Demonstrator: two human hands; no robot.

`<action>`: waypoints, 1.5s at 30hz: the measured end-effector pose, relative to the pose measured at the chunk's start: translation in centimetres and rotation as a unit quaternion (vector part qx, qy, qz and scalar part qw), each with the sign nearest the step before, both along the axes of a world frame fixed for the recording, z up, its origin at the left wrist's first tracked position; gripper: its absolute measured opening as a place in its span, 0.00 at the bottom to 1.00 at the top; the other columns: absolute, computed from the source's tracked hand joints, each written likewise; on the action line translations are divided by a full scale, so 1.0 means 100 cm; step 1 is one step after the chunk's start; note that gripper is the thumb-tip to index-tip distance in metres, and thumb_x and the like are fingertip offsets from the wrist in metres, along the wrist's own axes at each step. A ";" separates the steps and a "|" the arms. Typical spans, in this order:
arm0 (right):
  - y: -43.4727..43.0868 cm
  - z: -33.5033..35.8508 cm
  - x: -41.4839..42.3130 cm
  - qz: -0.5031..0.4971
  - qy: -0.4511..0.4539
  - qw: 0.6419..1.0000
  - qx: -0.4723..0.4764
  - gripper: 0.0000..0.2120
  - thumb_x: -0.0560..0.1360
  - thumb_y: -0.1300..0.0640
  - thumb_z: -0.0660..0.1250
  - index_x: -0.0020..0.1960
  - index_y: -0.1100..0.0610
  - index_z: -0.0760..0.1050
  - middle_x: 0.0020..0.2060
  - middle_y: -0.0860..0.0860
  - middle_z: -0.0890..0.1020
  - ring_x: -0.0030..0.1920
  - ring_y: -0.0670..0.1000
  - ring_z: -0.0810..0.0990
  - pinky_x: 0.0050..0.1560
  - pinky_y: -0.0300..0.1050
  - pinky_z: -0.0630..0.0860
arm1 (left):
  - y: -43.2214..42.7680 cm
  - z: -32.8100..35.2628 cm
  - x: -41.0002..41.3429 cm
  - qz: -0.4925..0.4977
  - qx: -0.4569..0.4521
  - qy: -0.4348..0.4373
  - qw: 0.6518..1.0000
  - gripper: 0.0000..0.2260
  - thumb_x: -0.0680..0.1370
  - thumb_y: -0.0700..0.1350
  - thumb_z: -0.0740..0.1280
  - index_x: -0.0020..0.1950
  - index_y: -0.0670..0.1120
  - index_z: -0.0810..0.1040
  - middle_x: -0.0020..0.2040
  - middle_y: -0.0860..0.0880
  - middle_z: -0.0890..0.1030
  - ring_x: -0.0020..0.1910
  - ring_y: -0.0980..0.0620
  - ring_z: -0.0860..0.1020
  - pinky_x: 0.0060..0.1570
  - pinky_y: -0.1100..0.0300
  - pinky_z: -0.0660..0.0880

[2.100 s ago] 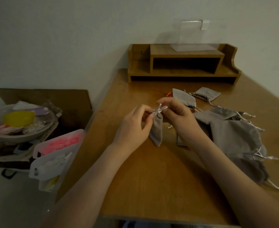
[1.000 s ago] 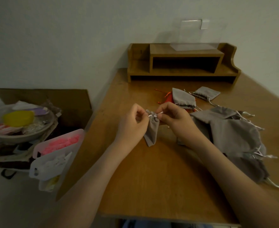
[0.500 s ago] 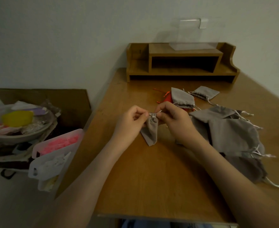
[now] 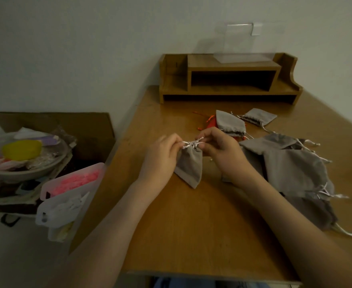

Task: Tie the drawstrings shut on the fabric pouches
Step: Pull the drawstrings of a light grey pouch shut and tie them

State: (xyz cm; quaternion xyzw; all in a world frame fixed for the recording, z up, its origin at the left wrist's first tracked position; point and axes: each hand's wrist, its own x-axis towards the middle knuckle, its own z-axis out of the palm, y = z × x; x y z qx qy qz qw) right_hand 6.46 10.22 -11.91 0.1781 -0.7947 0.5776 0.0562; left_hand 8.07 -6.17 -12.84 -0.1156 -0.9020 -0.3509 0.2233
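A small grey fabric pouch (image 4: 189,166) hangs between the left hand (image 4: 160,157) and the right hand (image 4: 220,150), its gathered neck at the fingertips, each hand pinching one end of the pale drawstring (image 4: 191,144). The knot is too small to read. More soft grey pouches (image 4: 293,169) lie heaped just right of the right hand.

A single wide-angle camera sits at head height, facing forward and down across the brown wooden table (image 4: 191,225) toward the pale wall (image 4: 87,48). The left hand (image 4: 160,159) and right hand (image 4: 222,154) appear close, at mid-frame.
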 end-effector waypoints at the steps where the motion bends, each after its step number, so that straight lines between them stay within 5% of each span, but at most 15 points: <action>1: 0.001 0.000 0.000 -0.009 0.003 1.000 -0.004 0.07 0.77 0.67 0.63 0.51 0.57 0.74 0.42 0.50 0.79 0.41 0.40 0.79 0.42 0.33 0.76 | 0.000 -0.001 0.001 -0.001 -0.027 0.026 0.999 0.06 0.81 0.43 0.61 0.45 0.45 0.75 0.41 0.51 0.73 0.38 0.54 0.72 0.33 0.68 0.66; 6: 0.003 -0.001 -0.003 -0.060 0.021 0.998 -0.007 0.12 0.75 0.67 0.66 0.51 0.51 0.70 0.37 0.48 0.78 0.38 0.41 0.78 0.41 0.35 0.76 | 0.001 -0.003 0.000 0.002 -0.052 0.061 0.997 0.07 0.80 0.39 0.62 0.41 0.44 0.73 0.37 0.54 0.69 0.34 0.55 0.67 0.33 0.69 0.63; 18: 0.002 -0.003 0.001 -0.083 0.104 0.987 0.086 0.16 0.74 0.73 0.61 0.50 0.52 0.67 0.37 0.48 0.73 0.37 0.39 0.72 0.35 0.30 0.69 | 0.006 0.001 0.005 -0.016 0.135 -0.052 0.989 0.15 0.81 0.39 0.59 0.35 0.51 0.69 0.33 0.55 0.71 0.32 0.62 0.68 0.31 0.67 0.61; 22: 0.001 -0.002 0.000 -0.079 0.072 0.993 0.042 0.15 0.76 0.70 0.62 0.47 0.50 0.67 0.40 0.54 0.75 0.39 0.50 0.75 0.38 0.43 0.74 | 0.005 0.003 0.007 -0.045 0.175 -0.046 0.982 0.15 0.81 0.39 0.59 0.36 0.52 0.68 0.34 0.55 0.71 0.33 0.63 0.68 0.32 0.68 0.62; 26: 0.002 0.004 0.001 -0.030 -0.027 0.998 -0.056 0.05 0.79 0.59 0.62 0.54 0.54 0.70 0.44 0.52 0.78 0.44 0.50 0.80 0.41 0.38 0.78 | 0.002 0.004 0.001 -0.043 0.161 -0.022 0.986 0.11 0.81 0.40 0.60 0.39 0.50 0.70 0.44 0.53 0.70 0.42 0.65 0.70 0.42 0.75 0.66; 30: -0.001 0.007 0.001 0.026 -0.127 0.991 -0.042 0.22 0.72 0.42 0.65 0.63 0.48 0.68 0.54 0.45 0.74 0.54 0.48 0.77 0.50 0.42 0.77 | 0.002 0.000 -0.004 -0.038 0.174 -0.090 0.980 0.09 0.83 0.46 0.57 0.46 0.44 0.72 0.46 0.45 0.75 0.44 0.52 0.74 0.43 0.61 0.69; 32: -0.005 0.007 0.003 0.020 -0.116 0.992 0.033 0.24 0.71 0.44 0.70 0.63 0.44 0.67 0.53 0.41 0.73 0.51 0.42 0.75 0.43 0.34 0.74 | 0.003 0.000 -0.004 -0.029 0.204 -0.120 0.971 0.09 0.82 0.49 0.57 0.51 0.45 0.71 0.47 0.46 0.77 0.46 0.51 0.76 0.43 0.60 0.71; 35: -0.006 0.005 0.002 -0.019 -0.106 0.994 0.026 0.20 0.74 0.53 0.70 0.63 0.45 0.68 0.51 0.42 0.74 0.48 0.42 0.75 0.39 0.33 0.71 | 0.003 0.002 -0.005 -0.023 0.247 -0.192 0.950 0.15 0.78 0.58 0.57 0.57 0.48 0.67 0.52 0.50 0.77 0.50 0.53 0.77 0.47 0.61 0.74; 40: -0.004 0.003 0.000 -0.022 -0.102 0.994 0.035 0.23 0.76 0.55 0.69 0.67 0.46 0.65 0.56 0.45 0.74 0.51 0.45 0.75 0.47 0.40 0.75 | 0.003 0.000 -0.004 -0.035 0.178 -0.215 0.960 0.11 0.81 0.52 0.61 0.54 0.47 0.76 0.49 0.49 0.80 0.49 0.50 0.79 0.50 0.49 0.76; 45: 0.002 0.002 -0.015 -0.083 -0.037 0.990 0.110 0.22 0.78 0.56 0.65 0.70 0.51 0.64 0.62 0.49 0.75 0.55 0.45 0.73 0.45 0.34 0.74 | -0.010 0.007 -0.015 0.050 0.055 -0.246 0.966 0.12 0.82 0.53 0.59 0.44 0.47 0.72 0.37 0.50 0.71 0.34 0.54 0.69 0.31 0.60 0.63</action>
